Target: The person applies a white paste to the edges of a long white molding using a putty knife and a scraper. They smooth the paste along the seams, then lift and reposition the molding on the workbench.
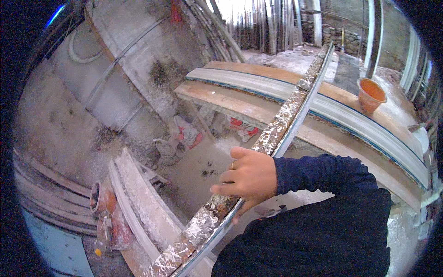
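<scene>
My right hand [251,180], in a dark blue sleeve with a ring on one finger, is closed over a long straight strip [288,108]. The strip is rough and brown, spattered with white, and has a smooth pale edge on its right side. It slants from the lower middle to the upper right, crossing above a bench. On that bench lies a long white moulding [360,127] with dark blue edges, which the strip partly covers. My left hand does not show.
An orange bucket [370,95] stands at the bench's far right. Red and white sacks [187,133] lie on the floor below. A second whitened bench [145,196] is at the lower left, beside a tipped orange bucket [104,199] and a blue sheet [53,247]. Poles [267,27] lean at the back.
</scene>
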`<state>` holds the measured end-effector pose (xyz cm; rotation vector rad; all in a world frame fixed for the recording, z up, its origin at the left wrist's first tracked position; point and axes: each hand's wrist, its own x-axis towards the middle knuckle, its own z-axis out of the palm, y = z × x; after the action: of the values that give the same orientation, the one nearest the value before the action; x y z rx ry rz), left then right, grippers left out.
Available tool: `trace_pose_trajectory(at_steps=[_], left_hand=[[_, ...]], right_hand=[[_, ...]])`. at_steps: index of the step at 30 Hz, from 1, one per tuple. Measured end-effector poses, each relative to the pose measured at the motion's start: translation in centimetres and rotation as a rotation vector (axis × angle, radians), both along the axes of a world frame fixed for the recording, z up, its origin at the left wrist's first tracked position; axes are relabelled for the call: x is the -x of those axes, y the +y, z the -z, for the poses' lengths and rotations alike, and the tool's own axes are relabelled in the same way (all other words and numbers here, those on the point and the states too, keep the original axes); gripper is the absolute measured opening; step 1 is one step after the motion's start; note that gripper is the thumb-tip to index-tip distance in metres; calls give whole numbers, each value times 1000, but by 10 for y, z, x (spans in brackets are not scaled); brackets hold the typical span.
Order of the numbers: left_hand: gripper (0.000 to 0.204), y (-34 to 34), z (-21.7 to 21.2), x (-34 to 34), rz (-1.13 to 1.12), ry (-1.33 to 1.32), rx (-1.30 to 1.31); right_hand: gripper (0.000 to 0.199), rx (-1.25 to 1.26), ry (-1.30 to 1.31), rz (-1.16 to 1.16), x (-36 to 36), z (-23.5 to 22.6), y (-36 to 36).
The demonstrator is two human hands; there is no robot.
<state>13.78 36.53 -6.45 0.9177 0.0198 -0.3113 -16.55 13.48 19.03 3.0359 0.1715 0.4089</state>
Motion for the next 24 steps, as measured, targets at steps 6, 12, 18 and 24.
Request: trace_pose_trajectory(at_steps=[6, 12, 18, 24], left_hand=[[66, -22, 0, -16, 42, -13, 5], [65, -64, -6, -23, 64, -46, -9], [65, -113, -10, -26, 60, -76, -36], [64, -116, -14, -51, -21, -138, -11]], right_hand=[[62, 13, 24, 149, 32, -13, -3], [63, 70, 149, 345, 71, -28, -24], [50, 19, 136, 511, 121, -42, -53], [61, 7, 140, 596, 149, -42, -72]])
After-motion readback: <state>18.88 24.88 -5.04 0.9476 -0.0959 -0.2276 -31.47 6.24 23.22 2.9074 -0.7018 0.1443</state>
